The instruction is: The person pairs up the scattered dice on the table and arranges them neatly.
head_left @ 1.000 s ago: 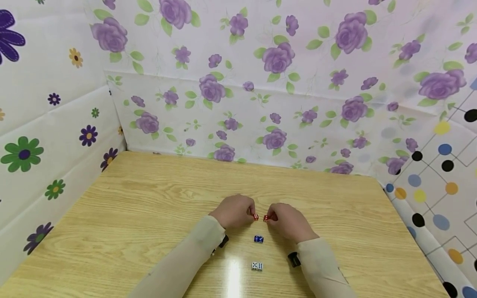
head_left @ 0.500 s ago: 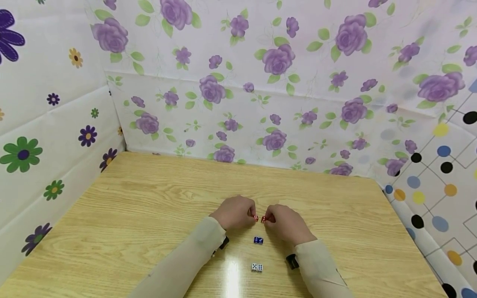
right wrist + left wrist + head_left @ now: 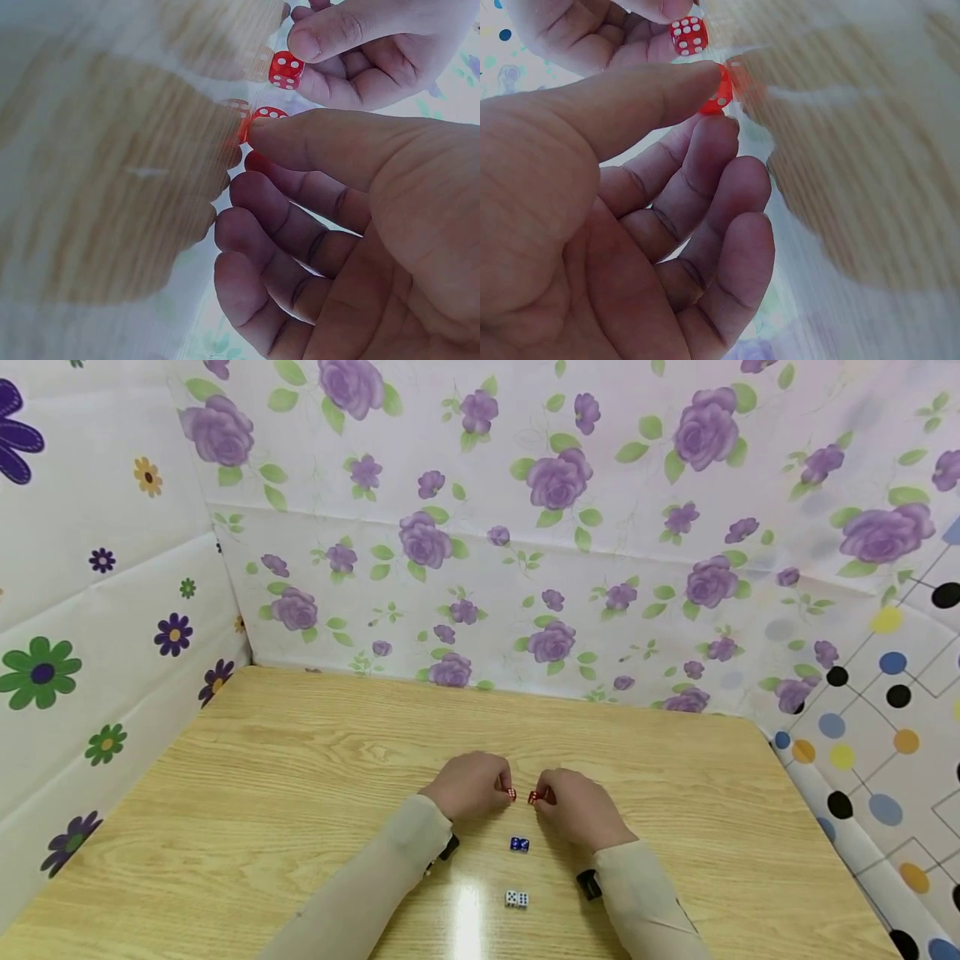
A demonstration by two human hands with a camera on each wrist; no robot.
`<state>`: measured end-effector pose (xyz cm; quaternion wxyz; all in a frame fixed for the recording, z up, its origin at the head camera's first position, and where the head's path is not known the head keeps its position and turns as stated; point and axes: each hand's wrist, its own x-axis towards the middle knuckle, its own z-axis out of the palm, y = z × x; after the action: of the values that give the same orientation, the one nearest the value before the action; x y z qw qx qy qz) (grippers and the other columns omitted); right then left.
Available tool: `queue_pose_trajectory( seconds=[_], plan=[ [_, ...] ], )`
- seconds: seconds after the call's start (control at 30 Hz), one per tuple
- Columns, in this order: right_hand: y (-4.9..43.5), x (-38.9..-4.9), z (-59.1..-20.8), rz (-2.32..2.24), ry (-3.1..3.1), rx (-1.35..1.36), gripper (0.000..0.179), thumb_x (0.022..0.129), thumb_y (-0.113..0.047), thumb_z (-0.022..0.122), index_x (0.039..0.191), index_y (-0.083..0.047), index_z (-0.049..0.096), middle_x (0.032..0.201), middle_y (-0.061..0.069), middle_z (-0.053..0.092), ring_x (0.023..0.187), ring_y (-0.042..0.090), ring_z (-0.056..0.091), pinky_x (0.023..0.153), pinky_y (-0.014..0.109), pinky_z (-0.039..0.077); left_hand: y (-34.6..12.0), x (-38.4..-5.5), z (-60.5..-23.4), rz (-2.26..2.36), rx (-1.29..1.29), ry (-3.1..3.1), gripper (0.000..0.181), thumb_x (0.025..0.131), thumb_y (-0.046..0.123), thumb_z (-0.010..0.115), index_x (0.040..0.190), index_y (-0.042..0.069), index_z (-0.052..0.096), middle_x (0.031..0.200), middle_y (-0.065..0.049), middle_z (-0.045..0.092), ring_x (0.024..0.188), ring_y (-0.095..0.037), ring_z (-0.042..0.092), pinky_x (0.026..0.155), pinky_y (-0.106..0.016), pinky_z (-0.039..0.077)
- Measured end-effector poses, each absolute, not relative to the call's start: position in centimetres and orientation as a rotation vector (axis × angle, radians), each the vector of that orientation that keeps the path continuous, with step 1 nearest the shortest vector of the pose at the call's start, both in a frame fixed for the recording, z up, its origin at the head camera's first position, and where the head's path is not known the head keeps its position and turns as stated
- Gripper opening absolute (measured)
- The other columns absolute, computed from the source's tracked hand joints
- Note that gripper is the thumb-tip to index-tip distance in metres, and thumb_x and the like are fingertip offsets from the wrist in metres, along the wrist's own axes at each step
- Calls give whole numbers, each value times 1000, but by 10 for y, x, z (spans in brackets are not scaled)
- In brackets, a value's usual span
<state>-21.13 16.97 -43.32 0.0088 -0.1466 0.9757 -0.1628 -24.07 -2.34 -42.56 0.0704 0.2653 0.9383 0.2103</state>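
Note:
My left hand (image 3: 469, 787) pinches a red die (image 3: 512, 794) with white dots between thumb and forefinger. Facing it, my right hand (image 3: 582, 808) pinches a second red die (image 3: 533, 797) the same way. A small gap separates the two dice, low over the wooden table. In the left wrist view the left thumb partly covers its red die (image 3: 721, 96), while the other red die (image 3: 688, 36) shows several dots. From the right wrist, the right hand's die (image 3: 270, 112) is mostly behind the thumb. Two blue dice (image 3: 520, 844) sit side by side nearer me.
Closer to the front, two white dice (image 3: 517, 899) with dark dots lie side by side between the forearms. The wood-grain table (image 3: 315, 735) meets a flowered cloth wall (image 3: 495, 577) at the back. Patterned cloths also stand at left and right.
Half a second ago the right hand had brought its red die slightly closer to the left one. Now the gap is a little wider again. The blue and white dice stay put.

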Motion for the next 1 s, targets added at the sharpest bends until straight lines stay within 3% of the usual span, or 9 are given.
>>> queue_pose_trajectory(
  seconds=[1.0],
  plan=[
    [169,-214,-439,-464,3072,-522,8,83,-21,73,85,-21,66,73,-10,52,63,8,47,58,27,41,-10,-241,-435,670,854,2851,10,85,26,71,90,19,67,78,13,61,63,-6,52,59,-25,43]
  ],
)
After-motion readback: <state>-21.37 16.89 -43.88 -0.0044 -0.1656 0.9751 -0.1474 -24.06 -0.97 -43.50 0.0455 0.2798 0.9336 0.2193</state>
